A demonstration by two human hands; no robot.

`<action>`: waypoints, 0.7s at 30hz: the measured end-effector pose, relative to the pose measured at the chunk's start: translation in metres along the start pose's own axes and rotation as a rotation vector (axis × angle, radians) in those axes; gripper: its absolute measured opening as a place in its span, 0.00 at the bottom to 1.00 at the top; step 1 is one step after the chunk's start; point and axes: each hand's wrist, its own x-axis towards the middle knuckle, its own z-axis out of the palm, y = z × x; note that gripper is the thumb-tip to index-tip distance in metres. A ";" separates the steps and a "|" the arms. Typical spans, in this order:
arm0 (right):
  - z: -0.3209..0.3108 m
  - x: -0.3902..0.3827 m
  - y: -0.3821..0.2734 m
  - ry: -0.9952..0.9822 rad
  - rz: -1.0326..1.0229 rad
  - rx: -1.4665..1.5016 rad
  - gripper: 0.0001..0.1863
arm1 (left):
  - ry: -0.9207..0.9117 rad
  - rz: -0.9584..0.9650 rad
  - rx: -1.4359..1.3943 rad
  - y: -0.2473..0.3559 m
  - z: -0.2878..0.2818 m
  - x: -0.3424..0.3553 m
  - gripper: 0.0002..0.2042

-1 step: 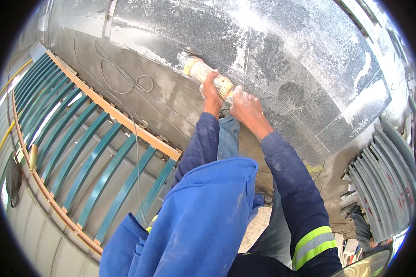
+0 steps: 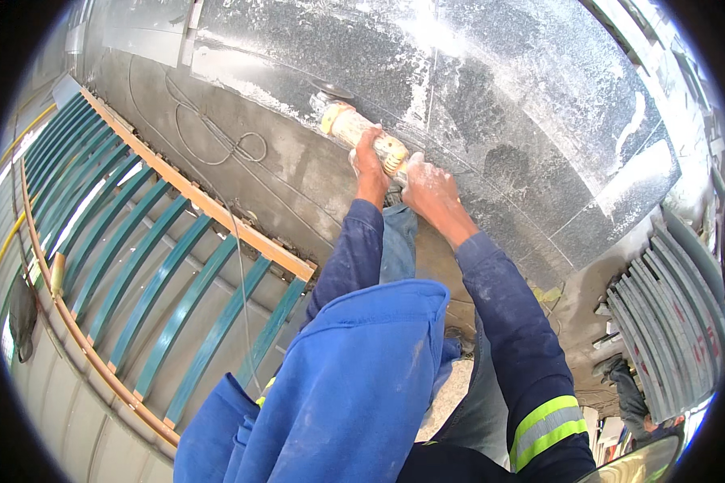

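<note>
A dusty yellow angle grinder lies across in front of me, its round disc at the far left end. My left hand is closed round the middle of its body. At the rear end of the tool my right hand grips it, fingers wrapped and coated in white dust. The disc is over a large dark grey stone slab, close to a straight line on it. Whether the disc touches the stone I cannot tell. White powder covers much of the slab.
Left of me stands a teal-slatted frame with an orange-brown rail. A thin cable loops over the concrete floor. Several grey slabs are stacked at the right. Near them part of another person's leg shows. Blue cloth hangs below my arms.
</note>
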 end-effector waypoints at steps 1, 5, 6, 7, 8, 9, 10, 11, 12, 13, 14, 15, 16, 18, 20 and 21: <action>-0.002 0.001 0.000 -0.002 0.002 -0.005 0.18 | -0.012 -0.003 -0.020 0.002 0.004 -0.004 0.08; -0.006 0.016 -0.004 -0.006 -0.022 -0.014 0.18 | -0.068 0.032 -0.013 0.007 0.001 0.021 0.08; -0.004 0.021 -0.008 -0.002 -0.026 -0.005 0.18 | -0.064 0.031 -0.002 0.010 -0.001 0.030 0.09; -0.002 0.028 -0.008 0.005 -0.027 0.001 0.18 | -0.064 0.026 0.009 0.014 0.001 0.034 0.09; 0.001 0.034 -0.010 0.007 -0.025 0.000 0.18 | -0.060 0.017 0.010 0.017 0.002 0.037 0.09; 0.003 0.040 -0.012 0.008 -0.025 -0.001 0.18 | -0.055 0.007 0.010 0.020 0.004 0.040 0.09; 0.004 0.046 -0.016 0.012 -0.030 -0.002 0.18 | -0.050 0.005 0.010 0.025 0.004 0.043 0.09; 0.004 0.051 -0.018 0.009 -0.032 0.005 0.19 | -0.057 0.031 0.005 0.028 0.002 0.049 0.10; 0.004 0.055 -0.020 0.006 -0.034 0.011 0.19 | -0.049 0.038 0.005 0.030 0.002 0.053 0.10; 0.004 0.057 -0.020 0.005 -0.036 0.013 0.19 | -0.044 0.045 0.003 0.031 0.003 0.055 0.10; 0.009 0.059 -0.019 0.018 -0.048 0.017 0.19 | -0.039 0.052 -0.002 0.033 0.004 0.056 0.10; 0.013 0.059 -0.018 0.031 -0.060 0.019 0.19 | -0.047 0.083 -0.005 0.032 0.001 0.058 0.10; 0.013 0.057 -0.017 0.042 -0.072 0.017 0.19 | -0.051 0.070 0.000 0.033 0.002 0.053 0.10; 0.011 0.054 -0.013 0.047 -0.093 0.004 0.19 | -0.060 0.045 0.008 0.034 0.006 0.043 0.10; 0.010 0.047 -0.011 0.069 -0.102 -0.016 0.19 | -0.037 0.061 0.001 0.029 0.009 0.034 0.11; 0.012 0.042 -0.005 0.088 -0.101 -0.027 0.19 | -0.027 0.068 -0.001 0.025 0.011 0.030 0.11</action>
